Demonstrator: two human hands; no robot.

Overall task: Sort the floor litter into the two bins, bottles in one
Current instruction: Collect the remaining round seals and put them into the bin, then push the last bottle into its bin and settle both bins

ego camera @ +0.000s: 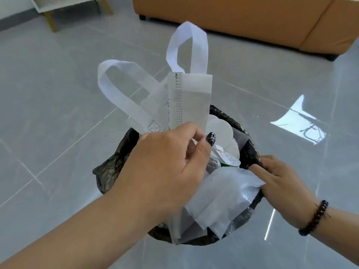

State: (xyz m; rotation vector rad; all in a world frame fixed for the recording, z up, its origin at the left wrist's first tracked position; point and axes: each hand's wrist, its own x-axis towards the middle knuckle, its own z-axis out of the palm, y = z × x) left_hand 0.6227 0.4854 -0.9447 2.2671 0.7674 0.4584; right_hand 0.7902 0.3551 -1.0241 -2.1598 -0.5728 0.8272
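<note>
A bin lined with a black plastic bag (108, 167) stands on the floor right below me. My left hand (171, 164) grips a folded white fabric tote bag (190, 100) over the bin, its two handles sticking up. My right hand (279, 177) holds the bin's right rim, fingers curled over the black liner. Inside the bin lie white paper pieces (223, 195), round white lids (221, 129) and a cup with a printed foil lid (229, 158). Only this one bin shows, and I see no bottle.
Grey glossy floor tiles (58, 94) spread all round. An orange-brown sofa (242, 18) runs along the back right. A white cabinet with wooden legs (50, 14) stands at the back left. A bright window reflection (299, 123) lies on the floor at the right.
</note>
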